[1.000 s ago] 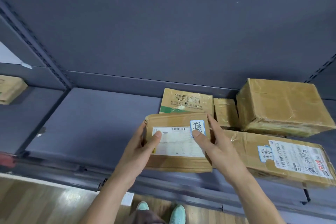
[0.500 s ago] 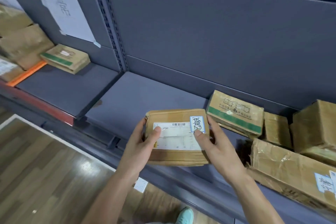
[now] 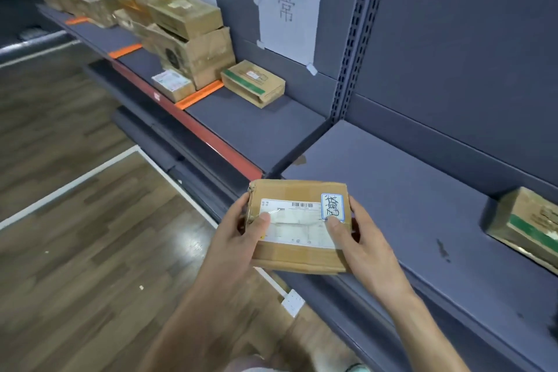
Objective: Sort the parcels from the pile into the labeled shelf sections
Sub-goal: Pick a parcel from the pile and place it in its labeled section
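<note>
I hold a small brown cardboard parcel (image 3: 297,257) in front of the grey shelf (image 3: 392,178), above its front edge. It carries a white shipping label and a blue-framed handwritten sticker. My left hand (image 3: 238,238) grips its left side with the thumb on the label. On the parcel's right side my right hand (image 3: 359,238) grips it, thumb just below the sticker. A paper section sign (image 3: 288,0) with handwritten characters hangs on the back panel at upper left.
A green-striped box (image 3: 253,83) lies in the section under the sign, beside an orange divider (image 3: 199,95). Further left stand several stacked parcels (image 3: 187,36). Another green-striped box (image 3: 528,226) sits at the right edge. Wooden floor (image 3: 75,220) lies to the left.
My view has swung left along the shelf. The pile of parcels on the right has slid out of view, and the signed sections on the left have come in. Both hands keep holding the parcel.
</note>
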Demonstrator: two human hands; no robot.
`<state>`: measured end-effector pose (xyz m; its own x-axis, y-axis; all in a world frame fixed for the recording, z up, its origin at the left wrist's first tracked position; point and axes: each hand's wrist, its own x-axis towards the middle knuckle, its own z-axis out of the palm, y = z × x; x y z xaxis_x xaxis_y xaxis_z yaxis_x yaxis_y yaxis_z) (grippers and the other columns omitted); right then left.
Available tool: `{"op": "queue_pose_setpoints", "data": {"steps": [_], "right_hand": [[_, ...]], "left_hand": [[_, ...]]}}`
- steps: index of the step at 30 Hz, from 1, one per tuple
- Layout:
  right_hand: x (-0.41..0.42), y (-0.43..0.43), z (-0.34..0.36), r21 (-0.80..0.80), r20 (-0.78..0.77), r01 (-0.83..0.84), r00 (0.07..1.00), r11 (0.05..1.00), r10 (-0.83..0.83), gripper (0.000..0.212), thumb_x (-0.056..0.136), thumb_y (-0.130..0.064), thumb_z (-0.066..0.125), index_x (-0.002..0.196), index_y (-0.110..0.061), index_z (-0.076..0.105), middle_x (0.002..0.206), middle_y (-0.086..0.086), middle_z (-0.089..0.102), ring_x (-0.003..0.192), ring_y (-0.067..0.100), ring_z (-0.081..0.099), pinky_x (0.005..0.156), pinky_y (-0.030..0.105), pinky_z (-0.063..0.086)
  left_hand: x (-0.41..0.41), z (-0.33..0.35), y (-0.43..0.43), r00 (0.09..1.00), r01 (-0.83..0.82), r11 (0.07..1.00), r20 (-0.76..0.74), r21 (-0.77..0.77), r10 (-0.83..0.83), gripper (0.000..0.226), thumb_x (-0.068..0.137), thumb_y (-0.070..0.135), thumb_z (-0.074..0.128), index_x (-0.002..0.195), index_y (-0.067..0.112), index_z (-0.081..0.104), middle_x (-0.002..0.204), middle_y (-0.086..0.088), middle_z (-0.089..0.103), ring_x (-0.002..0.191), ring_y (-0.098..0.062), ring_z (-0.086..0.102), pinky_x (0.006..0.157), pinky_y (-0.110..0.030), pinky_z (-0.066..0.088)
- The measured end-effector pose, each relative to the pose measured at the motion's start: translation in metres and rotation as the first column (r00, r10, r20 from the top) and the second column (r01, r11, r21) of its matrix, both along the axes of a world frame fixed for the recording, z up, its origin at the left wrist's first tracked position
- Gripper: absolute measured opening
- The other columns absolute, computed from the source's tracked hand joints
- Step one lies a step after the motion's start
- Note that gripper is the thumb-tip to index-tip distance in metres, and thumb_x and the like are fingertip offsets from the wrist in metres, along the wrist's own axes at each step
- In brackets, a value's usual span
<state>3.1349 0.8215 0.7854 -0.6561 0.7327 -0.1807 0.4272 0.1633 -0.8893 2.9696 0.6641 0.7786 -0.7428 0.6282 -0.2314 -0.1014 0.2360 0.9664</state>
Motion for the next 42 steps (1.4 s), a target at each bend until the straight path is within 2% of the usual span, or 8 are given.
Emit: {"op": "queue_pose_setpoints", "data": {"steps": [4, 11, 16, 23, 28, 33, 38, 42], "right_hand": [[-0.045, -0.028, 0.003, 0.007, -0.022, -0.117, 0.993, 0.993, 0.117, 0.042, 0.099, -0.057, 0.051, 0.138, -0.061, 0.039, 0.123, -0.040, 0.059, 0.111, -0.013, 0.057, 0.087, 0.022, 0.045], [-0.100, -0.040, 0.007, 0.033, -0.014, -0.245, 0.969, 0.969, 0.245, 0.043, 0.096, -0.062, 0.049, 0.138, -0.065, 0.036, 0.123, -0.042, 0.058, 0.111, -0.018, 0.054, 0.085, 0.020, 0.043], [-0.142, -0.028, 0.002, 0.028, 0.001, -0.286, 0.958, 0.958, 0.286, 0.041, 0.096, -0.060, 0.050, 0.134, -0.068, 0.036, 0.119, -0.044, 0.059, 0.107, -0.021, 0.055, 0.083, 0.021, 0.045], [-0.213, 0.007, -0.003, -0.001, 0.009, -0.306, 0.952, 0.952, 0.306, 0.042, 0.097, -0.056, 0.052, 0.136, -0.064, 0.037, 0.120, -0.044, 0.058, 0.106, -0.021, 0.054, 0.082, 0.017, 0.042], [-0.263, 0.026, -0.001, -0.003, 0.013, -0.380, 0.925, 0.925, 0.380, 0.045, 0.096, -0.060, 0.051, 0.138, -0.064, 0.035, 0.120, -0.045, 0.057, 0.108, -0.019, 0.053, 0.084, 0.020, 0.044], [-0.310, 0.031, 0.001, 0.003, 0.000, -0.457, 0.889, 0.889, 0.457, 0.043, 0.097, -0.059, 0.052, 0.136, -0.066, 0.035, 0.116, -0.046, 0.057, 0.100, -0.020, 0.056, 0.074, 0.017, 0.045], [-0.362, 0.027, -0.002, -0.019, -0.008, -0.486, 0.874, 0.874, 0.486, 0.044, 0.098, -0.053, 0.054, 0.138, -0.061, 0.038, 0.116, -0.047, 0.057, 0.104, -0.023, 0.053, 0.077, 0.011, 0.041], [-0.413, 0.013, -0.004, -0.033, -0.019, -0.479, 0.878, 0.877, 0.478, 0.040, 0.098, -0.052, 0.056, 0.132, -0.066, 0.039, 0.114, -0.048, 0.057, 0.103, -0.024, 0.054, 0.079, 0.013, 0.041]], "left_hand": [[-0.033, 0.000, -0.038, 0.995, -0.093, 0.996, -0.020, 0.004, 0.093, 0.036, 0.101, 0.036, 0.063, 0.133, 0.052, 0.058, 0.118, 0.021, 0.073, 0.104, 0.000, 0.071, 0.077, -0.014, 0.055], [-0.067, 0.001, -0.066, 0.980, -0.197, 0.980, -0.011, -0.009, 0.197, 0.035, 0.102, 0.038, 0.061, 0.130, 0.058, 0.053, 0.117, 0.030, 0.070, 0.106, 0.006, 0.068, 0.087, -0.020, 0.051], [-0.093, 0.000, -0.065, 0.973, -0.233, 0.972, -0.003, -0.033, 0.233, 0.039, 0.103, 0.039, 0.061, 0.137, 0.053, 0.051, 0.117, 0.032, 0.070, 0.105, 0.009, 0.067, 0.078, -0.009, 0.053], [-0.155, 0.011, -0.032, 0.951, -0.310, 0.948, -0.009, -0.069, 0.310, 0.050, 0.103, 0.033, 0.061, 0.149, 0.045, 0.045, 0.124, 0.015, 0.071, 0.112, -0.012, 0.069, 0.100, -0.042, 0.055], [-0.189, 0.014, -0.020, 0.921, -0.390, 0.919, -0.028, -0.060, 0.389, 0.051, 0.102, 0.029, 0.062, 0.150, 0.038, 0.045, 0.127, 0.016, 0.069, 0.111, -0.003, 0.068, 0.093, -0.026, 0.054], [-0.222, 0.013, -0.023, 0.890, -0.456, 0.884, -0.036, -0.106, 0.455, 0.049, 0.101, 0.034, 0.062, 0.146, 0.042, 0.044, 0.122, 0.012, 0.069, 0.105, -0.001, 0.067, 0.082, -0.017, 0.052], [-0.269, 0.009, -0.032, 0.879, -0.476, 0.873, -0.022, -0.106, 0.476, 0.050, 0.100, 0.037, 0.063, 0.146, 0.042, 0.045, 0.122, 0.010, 0.070, 0.108, -0.008, 0.069, 0.094, -0.034, 0.056], [-0.319, 0.004, -0.048, 0.882, -0.472, 0.877, -0.032, -0.096, 0.471, 0.044, 0.100, 0.035, 0.064, 0.140, 0.044, 0.049, 0.118, 0.018, 0.071, 0.098, 0.006, 0.068, 0.073, -0.010, 0.051]]}}
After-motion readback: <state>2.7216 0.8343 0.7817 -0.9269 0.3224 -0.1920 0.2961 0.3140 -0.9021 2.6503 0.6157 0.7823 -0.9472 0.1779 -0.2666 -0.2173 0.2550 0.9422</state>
